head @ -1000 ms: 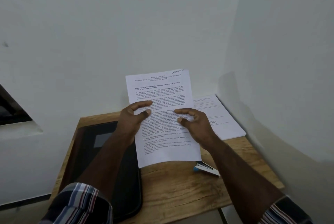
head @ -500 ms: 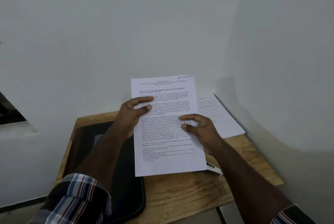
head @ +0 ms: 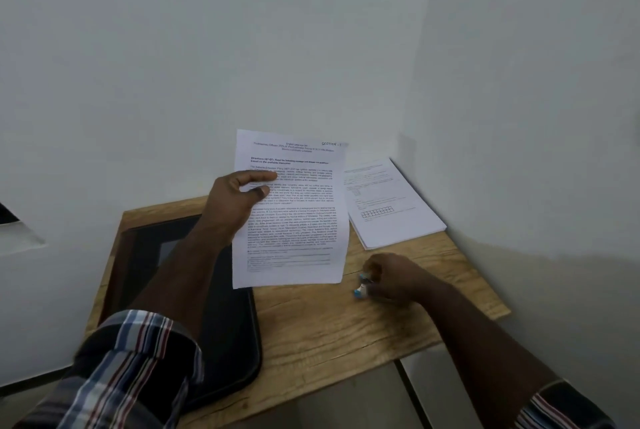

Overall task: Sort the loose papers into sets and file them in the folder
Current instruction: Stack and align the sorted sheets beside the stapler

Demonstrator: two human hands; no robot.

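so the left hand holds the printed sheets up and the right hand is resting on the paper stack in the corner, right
Not quite. The left hand does hold the printed sheets up, but the right hand is not on the paper stack. The head view shows it down on the table, closed round a small blue and white stapler, well short of the stack.

Person, seen from a head-worn camera: two bare forearms and hands. Left hand and right hand carry no rings, watch or gloves in view. Left rolled-up checked cotton sleeve: dark navy ground, pale blue and white bands, thin red stripes, cuff bunched in thick folds near the elbow. Right checked sleeve, opposite the left sleeve: same dark ground with red and white stripes; only its edge shows.
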